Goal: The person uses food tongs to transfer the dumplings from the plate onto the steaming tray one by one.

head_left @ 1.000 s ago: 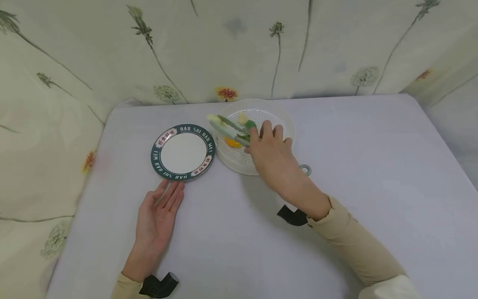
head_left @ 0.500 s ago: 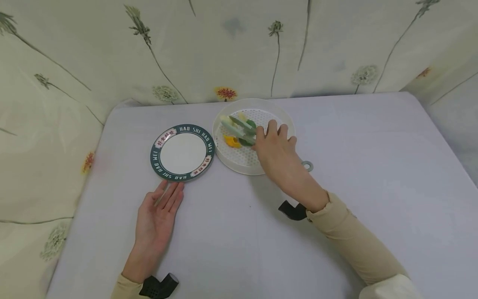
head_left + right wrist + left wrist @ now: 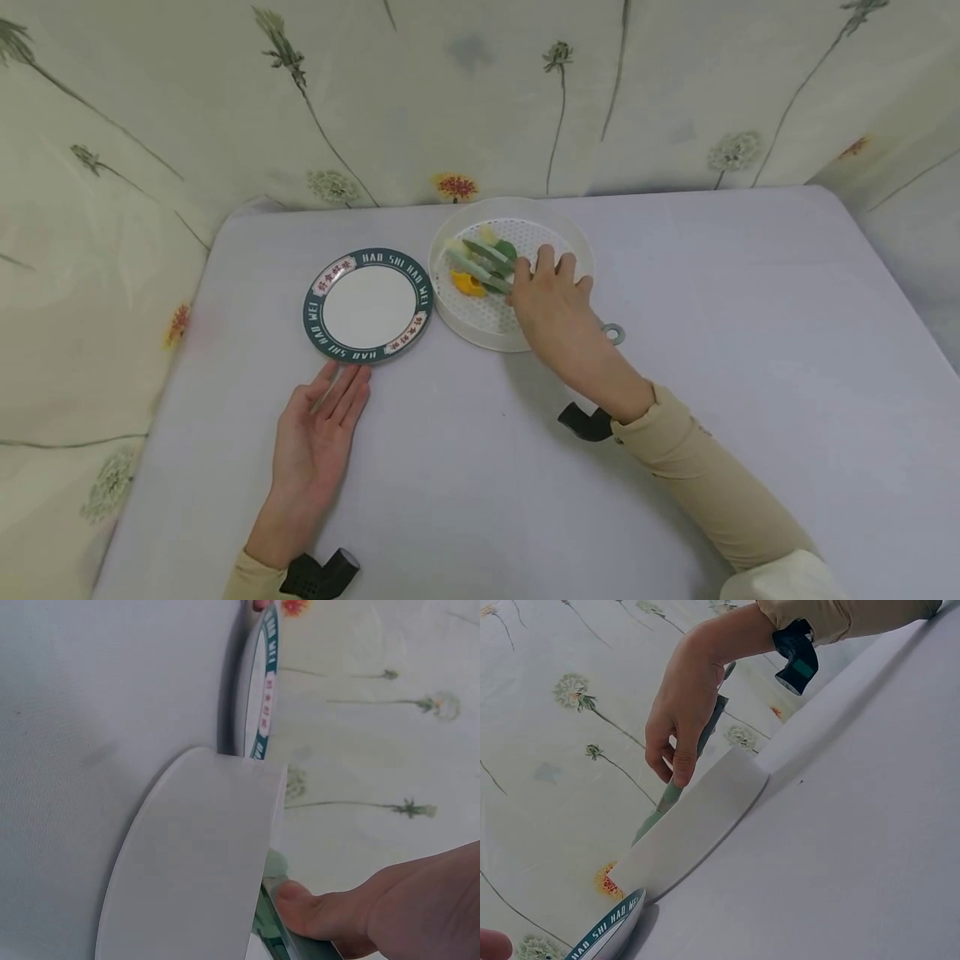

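My right hand (image 3: 553, 321) grips a pair of pale green tongs (image 3: 669, 798), their ring end (image 3: 613, 333) showing behind the wrist. The tong tips reach down into a round white strainer basket (image 3: 480, 333), among green pieces (image 3: 506, 249) and a yellow-orange piece (image 3: 468, 284) that look like food. In the right wrist view the thumb (image 3: 294, 901) presses along the tongs, and the basket wall hides much of the inside. My left hand (image 3: 315, 442) lies palm up, fingers extended, fingertips at the near rim of a white plate (image 3: 367, 307) with a green lettered border.
Plate and basket stand side by side toward the back of a white-covered table (image 3: 465, 500). A floral curtain (image 3: 480, 100) hangs right behind the back edge. Each wrist carries a black camera mount (image 3: 320, 573).
The tongs have shifted right, from over the basket's left rim to inside it, and my right hand has moved slightly right with them. My left hand and the plate are still.
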